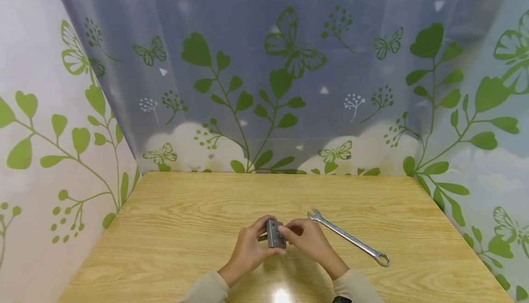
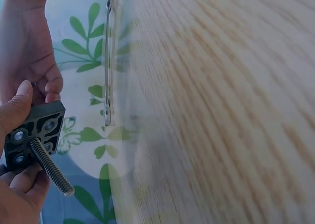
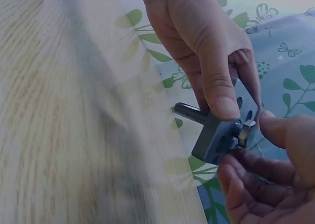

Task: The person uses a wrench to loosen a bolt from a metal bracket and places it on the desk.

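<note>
1. L hand (image 1: 248, 243) has a good grip on a small grey sq. block (image 1: 272, 236), thumb on one edge & the other fingers on the opp. edge. Block's tilted up, held off the tabletop (image 1: 198, 202), approx. center of the near half.
2. Threaded rod (image 2: 51, 167) sticks straight out of the block's back side. That side's got dark recesses w/ round metal bits near the corners.
3. Shiny hex end (image 3: 243, 133) is on the other face, standing a bit proud of it.
4. R hand (image 1: 307, 238) is right at that face, thumb & fingers bent around the hex end. Can't tell if they're actually pinching it tbh, looks v. close either way.
5. Combo wrench (image 1: 350, 238) lies flat on the tabletop, just beside the R hand, on the diag. Open jaw's at the far end, ring's at the near R end.
6. Misc: L sleeve (image 1: 208, 287) & R sleeve (image 1: 355, 287) are both beige, smth dark (image 1: 342, 300) on the R wrist, cut off at the bottom. Backdrop (image 1: 351, 0) = printed cloth w/ green leaves + butterflies.
</note>
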Motion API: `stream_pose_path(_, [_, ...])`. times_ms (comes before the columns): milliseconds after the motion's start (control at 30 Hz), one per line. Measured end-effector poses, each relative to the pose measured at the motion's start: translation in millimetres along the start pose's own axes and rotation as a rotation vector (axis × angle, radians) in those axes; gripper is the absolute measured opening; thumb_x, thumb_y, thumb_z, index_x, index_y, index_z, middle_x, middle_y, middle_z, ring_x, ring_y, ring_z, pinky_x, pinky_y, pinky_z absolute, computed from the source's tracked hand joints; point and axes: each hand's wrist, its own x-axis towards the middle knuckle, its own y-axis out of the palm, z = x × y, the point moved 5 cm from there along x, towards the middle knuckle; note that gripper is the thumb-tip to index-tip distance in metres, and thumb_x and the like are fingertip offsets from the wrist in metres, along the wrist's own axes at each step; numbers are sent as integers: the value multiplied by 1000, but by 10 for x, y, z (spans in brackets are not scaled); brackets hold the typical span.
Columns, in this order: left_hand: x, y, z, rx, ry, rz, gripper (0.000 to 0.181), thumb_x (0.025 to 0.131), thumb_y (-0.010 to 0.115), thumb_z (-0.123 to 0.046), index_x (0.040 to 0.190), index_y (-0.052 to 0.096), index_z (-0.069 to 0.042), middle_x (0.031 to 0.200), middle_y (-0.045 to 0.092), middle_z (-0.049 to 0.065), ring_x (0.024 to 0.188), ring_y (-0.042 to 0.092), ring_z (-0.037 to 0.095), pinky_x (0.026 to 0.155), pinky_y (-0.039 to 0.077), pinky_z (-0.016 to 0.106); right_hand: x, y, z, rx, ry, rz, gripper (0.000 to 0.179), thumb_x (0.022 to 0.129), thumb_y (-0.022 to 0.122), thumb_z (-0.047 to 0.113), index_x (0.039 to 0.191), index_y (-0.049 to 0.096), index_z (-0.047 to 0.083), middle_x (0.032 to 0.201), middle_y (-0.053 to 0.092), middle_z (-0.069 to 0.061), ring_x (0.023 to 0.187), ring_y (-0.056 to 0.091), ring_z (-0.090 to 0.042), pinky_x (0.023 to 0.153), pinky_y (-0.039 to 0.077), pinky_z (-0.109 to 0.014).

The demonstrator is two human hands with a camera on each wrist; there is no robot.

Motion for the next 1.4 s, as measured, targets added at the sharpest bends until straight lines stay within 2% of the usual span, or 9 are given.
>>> stream_pose_path(100, [-1,9,-1,-1,-9,1,74,65,87,-20,129,53,-3,122,64,17,111,63,28,85,55,22,5,21,-14,-8,46,13,37,94,61,38,88,71,4,72,68,-2,61,62,-17,52,51,-23])
stream_pose_path(233, [-3,12,0,8,-14,11,76,65,86,-22,130,52,-2,124,63,17,113,62,27,86,54,21,-1,25,6,0,52,19,32,92,64,35,90,70,3,71,67,-2,62,62,-16,53,51,-23])
stream_pose_path(467, [3,8,8,24,-6,10,76,66,85,-24,129,52,0,123,63,18,113,62,28,87,55,25,-3,3,68,-13,-52,42,21,88,70,15,105,67,4,96,69,-6,83,65,-18,71,57,-26])
stream_pose_path(633, [7,6,-5,34,-17,-3,75,66,85,-26,128,52,1,120,64,20,111,63,29,86,55,26,0,3,78,-62,-110,54,23,86,68,2,108,67,6,103,68,-6,93,65,-20,77,57,-28])
stream_pose_path(900, [29,-37,6,60,-36,68,74,68,86,-20,130,52,2,122,63,20,106,65,32,88,55,40,-12,-11,92,-125,-185,58,24,86,67,1,109,67,8,105,68,-4,95,66,-20,80,56,-25])
stream_pose_path(1000, [35,-55,8,65,-31,63,72,68,87,-18,128,53,3,120,64,18,105,65,32,88,55,41,-12,-17,75,-115,-196,59,25,86,68,3,110,67,9,106,68,-3,96,65,-19,80,56,-24])
stream_pose_path(1100, [36,-71,13,66,-37,27,70,66,88,-15,126,55,2,118,66,18,106,65,31,89,55,41,-12,-40,69,-98,-178,51,28,86,69,10,114,65,10,103,68,-2,93,66,-18,80,56,-25])
stream_pose_path(1200, [35,-83,17,69,-54,-1,70,65,89,-11,125,56,2,117,66,18,106,65,30,90,54,41,-9,-69,64,-96,-106,26,26,90,67,24,111,66,9,97,69,-2,84,65,-15,73,56,-24])
stream_pose_path(1400, [29,-74,-10,106,-58,-13,69,65,88,-10,126,56,1,117,67,17,105,66,28,90,55,40,25,-57,27,-107,55,-23,42,95,56,44,85,70,6,68,64,-2,59,59,-13,51,49,-23])
